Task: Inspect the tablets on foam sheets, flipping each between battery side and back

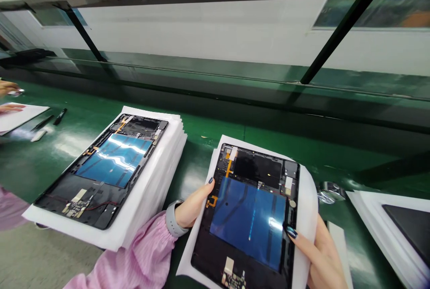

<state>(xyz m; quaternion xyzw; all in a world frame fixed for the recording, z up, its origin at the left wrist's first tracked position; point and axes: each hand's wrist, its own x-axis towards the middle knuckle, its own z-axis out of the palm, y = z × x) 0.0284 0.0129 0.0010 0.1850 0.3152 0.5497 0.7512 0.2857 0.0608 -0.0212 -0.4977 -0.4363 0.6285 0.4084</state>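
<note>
Two bare hands are being used to hold an opened tablet housing (pixel 247 210) above the bench on its white foam sheet (pixel 307 217), gripped from opposite long edges. The left hand (pixel 193 206) is being closed with its thumb over the black frame, and the right hand (pixel 322 257) is being wrapped around the sheet's far edge. A glossy blue battery panel (pixel 248 230) and orange flex strips (pixel 228 168) are being exposed, while a second housing (pixel 107 172) is being supported by stacked foam (pixel 151 190) on the green bench (pixel 215 125).
</note>
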